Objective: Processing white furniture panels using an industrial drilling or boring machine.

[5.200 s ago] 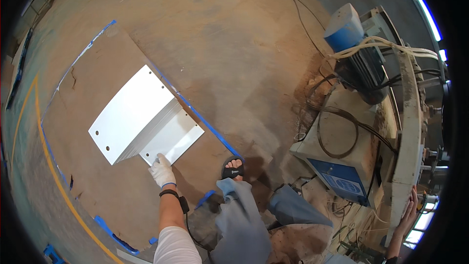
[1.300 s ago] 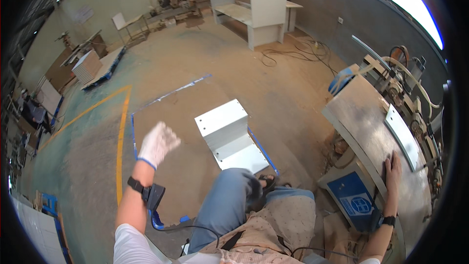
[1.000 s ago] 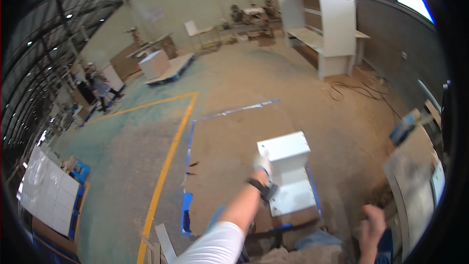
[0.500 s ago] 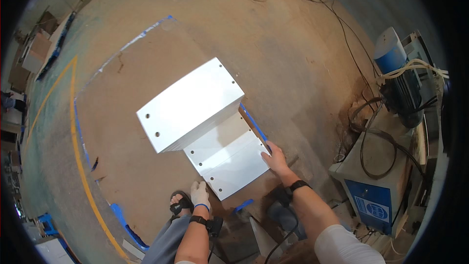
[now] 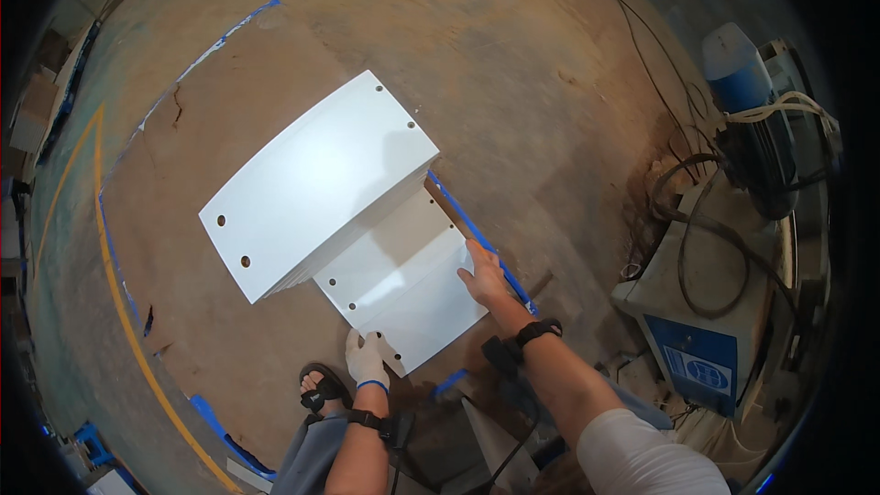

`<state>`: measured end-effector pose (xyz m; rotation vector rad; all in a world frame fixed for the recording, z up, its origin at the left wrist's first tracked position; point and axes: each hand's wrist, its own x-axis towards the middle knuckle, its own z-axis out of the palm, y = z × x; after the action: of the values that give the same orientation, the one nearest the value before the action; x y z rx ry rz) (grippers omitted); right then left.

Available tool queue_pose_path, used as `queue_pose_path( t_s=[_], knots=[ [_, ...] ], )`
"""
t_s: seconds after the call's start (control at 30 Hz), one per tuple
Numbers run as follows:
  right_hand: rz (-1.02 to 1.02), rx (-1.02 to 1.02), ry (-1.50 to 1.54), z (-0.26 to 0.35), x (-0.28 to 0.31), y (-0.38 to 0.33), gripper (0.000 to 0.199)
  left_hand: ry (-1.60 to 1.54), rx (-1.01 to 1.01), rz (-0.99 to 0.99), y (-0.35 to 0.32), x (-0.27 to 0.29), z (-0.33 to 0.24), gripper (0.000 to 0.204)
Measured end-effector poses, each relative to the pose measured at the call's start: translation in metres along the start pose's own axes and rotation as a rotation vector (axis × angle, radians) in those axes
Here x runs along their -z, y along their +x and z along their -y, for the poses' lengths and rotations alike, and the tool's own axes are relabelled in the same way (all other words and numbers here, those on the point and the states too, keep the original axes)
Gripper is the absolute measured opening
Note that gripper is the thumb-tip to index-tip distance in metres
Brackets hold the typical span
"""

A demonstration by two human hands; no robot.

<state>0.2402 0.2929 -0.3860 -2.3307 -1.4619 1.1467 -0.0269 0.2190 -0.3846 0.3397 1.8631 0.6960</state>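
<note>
A white panel (image 5: 422, 316) with round holes near its ends lies on the near side, next to another white panel (image 5: 390, 252) of the same kind. My left hand (image 5: 367, 362), in a pale glove, grips its left end close to the holes. At its right end my bare right hand (image 5: 486, 282) holds the edge, thumb on the top face and the fingers partly hidden. Just beyond rises a tall stack of white panels (image 5: 321, 183); its top one has a curved far edge and two holes at each end.
Blue tape (image 5: 197, 60) outlines a brown floor patch. A yellow line (image 5: 115, 257) runs at left. To the right stands a machine cabinet (image 5: 683, 266) with a motor (image 5: 756, 160) and looped cables (image 5: 706, 312). My sandalled foot (image 5: 323, 390) is beside my left hand.
My view has shifted, and the panel stack looks larger. Both hands have closed further over the near panel's ends; the right one now covers its end holes.
</note>
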Motion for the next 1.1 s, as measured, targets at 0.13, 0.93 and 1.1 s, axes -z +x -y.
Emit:
queue_pose_path(
  t_s=[0.13,0.93,1.1],
  knots=[
    [0.019,0.073,0.048,-0.006,0.002,0.005,0.07,-0.158,0.02,0.03,0.005,0.01,0.006,0.06],
    [-0.08,-0.14,0.41,-0.074,-0.021,-0.068,0.07,1.023,-0.233,0.091,-0.063,0.015,0.036,0.093],
    [-0.068,-0.145,0.426,-0.075,-0.021,-0.064,0.07,1.007,-0.312,0.037,-0.054,0.017,0.051,0.103]
  ],
)
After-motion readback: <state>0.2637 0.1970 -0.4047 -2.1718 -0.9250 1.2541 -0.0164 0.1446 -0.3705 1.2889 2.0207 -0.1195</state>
